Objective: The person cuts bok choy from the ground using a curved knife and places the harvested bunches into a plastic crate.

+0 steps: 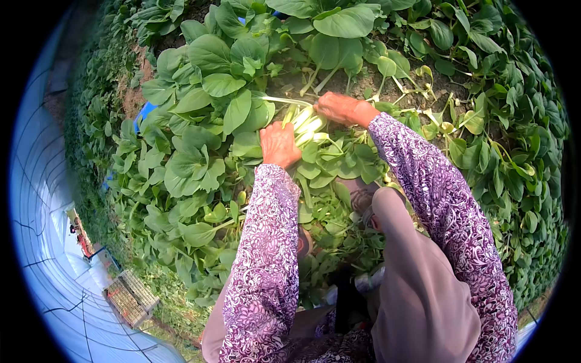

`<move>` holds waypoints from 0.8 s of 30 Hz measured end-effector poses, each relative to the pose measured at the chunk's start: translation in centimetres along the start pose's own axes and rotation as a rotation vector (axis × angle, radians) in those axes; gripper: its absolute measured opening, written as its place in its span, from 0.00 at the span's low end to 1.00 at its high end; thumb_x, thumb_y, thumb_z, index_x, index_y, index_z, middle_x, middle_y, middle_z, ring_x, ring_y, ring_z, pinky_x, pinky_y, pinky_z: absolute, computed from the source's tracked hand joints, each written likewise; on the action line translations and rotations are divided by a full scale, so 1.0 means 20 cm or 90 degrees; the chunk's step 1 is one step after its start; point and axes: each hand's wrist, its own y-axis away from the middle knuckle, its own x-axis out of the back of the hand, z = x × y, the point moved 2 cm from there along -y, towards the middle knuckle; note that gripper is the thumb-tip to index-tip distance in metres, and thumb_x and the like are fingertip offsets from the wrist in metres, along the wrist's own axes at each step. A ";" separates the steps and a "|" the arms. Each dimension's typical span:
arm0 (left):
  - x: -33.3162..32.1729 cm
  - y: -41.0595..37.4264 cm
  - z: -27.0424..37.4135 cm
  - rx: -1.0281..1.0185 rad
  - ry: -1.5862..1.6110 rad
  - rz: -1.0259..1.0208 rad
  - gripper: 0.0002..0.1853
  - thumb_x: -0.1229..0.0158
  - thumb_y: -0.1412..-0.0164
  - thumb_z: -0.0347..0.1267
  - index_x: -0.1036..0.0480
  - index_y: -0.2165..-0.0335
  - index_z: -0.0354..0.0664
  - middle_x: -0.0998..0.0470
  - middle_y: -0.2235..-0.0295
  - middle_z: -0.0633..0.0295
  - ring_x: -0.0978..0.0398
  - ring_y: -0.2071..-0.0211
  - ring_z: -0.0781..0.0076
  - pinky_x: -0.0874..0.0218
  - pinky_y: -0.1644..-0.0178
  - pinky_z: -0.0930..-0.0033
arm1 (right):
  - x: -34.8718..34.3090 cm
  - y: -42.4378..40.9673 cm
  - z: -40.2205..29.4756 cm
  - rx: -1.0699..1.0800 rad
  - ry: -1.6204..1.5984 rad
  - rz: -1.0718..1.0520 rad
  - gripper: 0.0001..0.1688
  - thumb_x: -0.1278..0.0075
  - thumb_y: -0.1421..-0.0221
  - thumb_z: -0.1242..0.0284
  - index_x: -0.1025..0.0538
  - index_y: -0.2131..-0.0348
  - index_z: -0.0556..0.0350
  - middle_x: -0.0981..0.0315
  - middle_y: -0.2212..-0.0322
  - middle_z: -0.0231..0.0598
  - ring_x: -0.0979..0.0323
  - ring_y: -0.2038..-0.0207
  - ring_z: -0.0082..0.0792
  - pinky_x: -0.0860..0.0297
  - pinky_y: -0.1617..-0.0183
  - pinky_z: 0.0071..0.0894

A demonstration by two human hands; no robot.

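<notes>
A bunch of leafy greens with pale stalks point(308, 121) lies between my two hands, its leaves pointing down toward my feet. My left hand point(280, 144) is closed around the left side of the stalks. At their cut or root end, my right hand point(341, 108) is curled against the stalk bases; whether it holds something small is hidden and slightly blurred. One long pale stem point(287, 100) runs from a large leaf toward my right hand. Beneath the bunch lies a spread of loose green leaves point(338, 163).
Dense leafy plants point(195, 149) stand on the left and beyond my hands. Bare soil point(290, 81) with yellowing leaves point(474, 122) shows at the upper right. Blue objects point(144, 115) sit partly under leaves. Slatted crates point(131, 297) stand at the lower left, by plastic sheeting.
</notes>
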 end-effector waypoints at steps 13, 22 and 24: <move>0.20 -0.02 0.08 -0.120 0.077 0.202 0.20 0.44 0.70 0.24 0.33 0.69 0.40 0.30 0.65 0.58 0.35 0.62 0.60 0.50 0.57 0.62 | 0.44 0.69 -0.17 -0.356 -0.531 0.447 0.20 0.56 0.45 0.60 0.35 0.77 0.59 0.43 0.89 0.28 0.41 0.91 0.18 0.45 0.87 0.19; 0.58 -0.37 0.03 -0.076 0.412 -0.052 0.28 0.35 0.70 0.33 0.33 0.64 0.36 0.28 0.69 0.57 0.30 0.68 0.66 0.40 0.61 0.68 | 0.75 0.68 -0.28 -0.234 -0.549 0.649 0.10 0.50 0.48 0.69 0.32 0.74 0.58 0.32 0.86 0.32 0.38 0.87 0.15 0.46 0.86 0.11; 0.66 -0.37 0.07 -0.054 0.577 -0.067 0.29 0.36 0.68 0.31 0.34 0.62 0.34 0.28 0.67 0.63 0.33 0.67 0.76 0.41 0.60 0.75 | 0.81 0.71 -0.31 -0.196 -0.557 0.690 0.10 0.52 0.48 0.70 0.31 0.72 0.60 0.30 0.84 0.37 0.38 0.87 0.15 0.47 0.86 0.11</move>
